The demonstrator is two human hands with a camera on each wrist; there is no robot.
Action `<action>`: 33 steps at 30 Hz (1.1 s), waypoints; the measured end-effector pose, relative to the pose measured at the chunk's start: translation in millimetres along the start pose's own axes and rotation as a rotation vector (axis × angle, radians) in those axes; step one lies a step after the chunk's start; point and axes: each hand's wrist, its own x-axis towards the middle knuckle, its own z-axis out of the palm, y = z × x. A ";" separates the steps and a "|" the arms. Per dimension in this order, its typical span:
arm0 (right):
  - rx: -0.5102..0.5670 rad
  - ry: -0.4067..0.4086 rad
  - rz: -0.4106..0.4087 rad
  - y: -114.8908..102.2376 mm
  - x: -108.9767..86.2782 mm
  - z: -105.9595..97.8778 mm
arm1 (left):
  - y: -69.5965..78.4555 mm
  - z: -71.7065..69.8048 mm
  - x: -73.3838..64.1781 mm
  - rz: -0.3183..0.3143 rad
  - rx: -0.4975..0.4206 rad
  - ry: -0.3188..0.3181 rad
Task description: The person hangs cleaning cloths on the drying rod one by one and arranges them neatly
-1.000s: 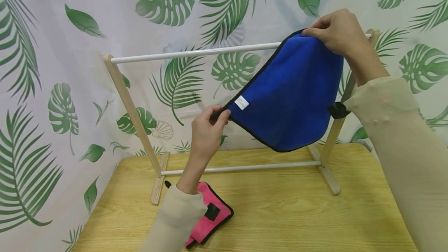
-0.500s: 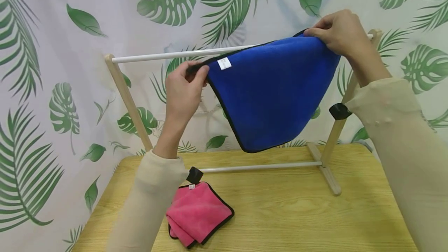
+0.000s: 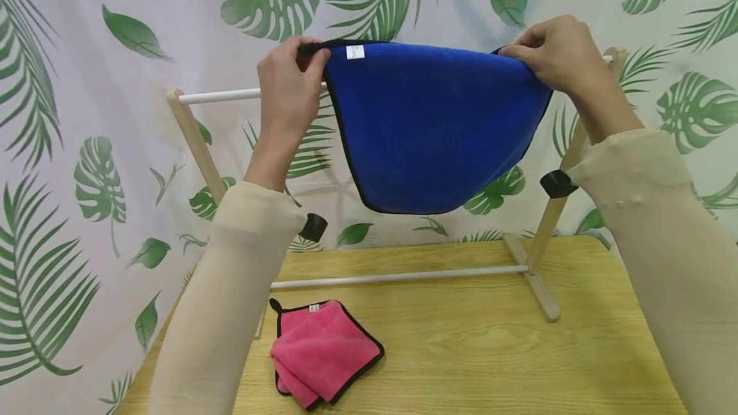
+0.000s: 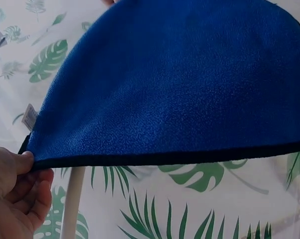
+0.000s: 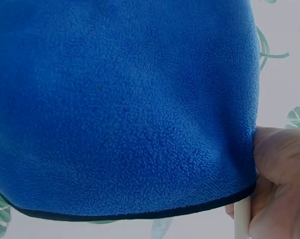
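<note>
A blue towel (image 3: pixel 438 127) with black edging and a small white label hangs stretched between both hands, in front of the rack's white top rail (image 3: pixel 221 96). My left hand (image 3: pixel 291 85) pinches its upper left corner beside the label, thumb in front; that corner sits above the rail. At the upper right, my right hand (image 3: pixel 556 53) pinches the other top corner close to the rail. In the left wrist view, thumb and fingers (image 4: pixel 23 162) grip the towel's dark border. The right wrist view has the right hand (image 5: pixel 284 174) at the towel's edge, right by the rail.
The wooden rack's right leg (image 3: pixel 548 229) stands on the yellow wood-grain table (image 3: pixel 473 351), with a white lower rail (image 3: pixel 403 276) across. A folded pink towel (image 3: pixel 328 351) with black edging and a loop lies at front left. A leaf-patterned curtain (image 3: pixel 144 165) hangs behind.
My left hand has risen and moved left with its corner, from below the rail to above it, spreading the towel wider. The right hand stays in place. The pink towel is now uncovered.
</note>
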 end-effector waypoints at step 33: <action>0.002 0.011 -0.010 1.4 -4.0 -1.1 | -5.0 16.1 23.7 -0.326 0.354 -0.203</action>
